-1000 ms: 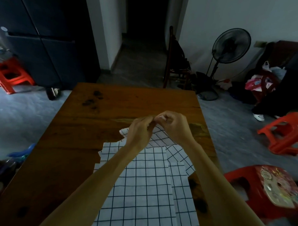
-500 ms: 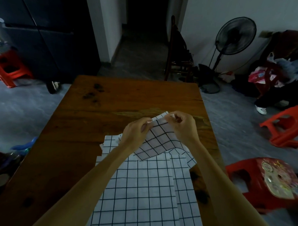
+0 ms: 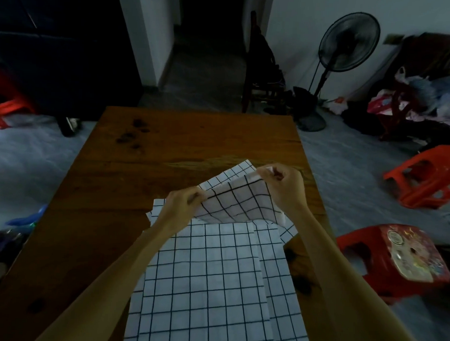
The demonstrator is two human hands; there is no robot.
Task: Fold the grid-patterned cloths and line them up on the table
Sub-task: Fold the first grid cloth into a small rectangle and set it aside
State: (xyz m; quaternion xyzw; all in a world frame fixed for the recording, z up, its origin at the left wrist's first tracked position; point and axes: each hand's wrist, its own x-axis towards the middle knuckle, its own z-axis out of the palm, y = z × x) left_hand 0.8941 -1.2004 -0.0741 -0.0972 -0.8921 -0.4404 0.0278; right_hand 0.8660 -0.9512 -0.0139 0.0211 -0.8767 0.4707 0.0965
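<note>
A stack of white cloths with a black grid (image 3: 210,279) lies on the near half of the brown wooden table (image 3: 168,148). I hold the far end of the top grid cloth (image 3: 240,201) lifted above the stack. My left hand (image 3: 184,202) pinches its left corner. My right hand (image 3: 282,182) pinches its right corner, slightly higher and farther away. The lifted part sags between my hands, and its near part still rests on the stack.
Red plastic stools (image 3: 391,257) (image 3: 427,177) stand right of the table, another (image 3: 6,106) at far left. A standing fan (image 3: 348,44), a dark chair (image 3: 260,69) and piled clothes (image 3: 412,100) sit behind. A blue object (image 3: 28,217) lies by the table's left edge.
My hands, close together at the cloth's far edge a second ago, have moved apart and lifted the top cloth's far end off the stack.
</note>
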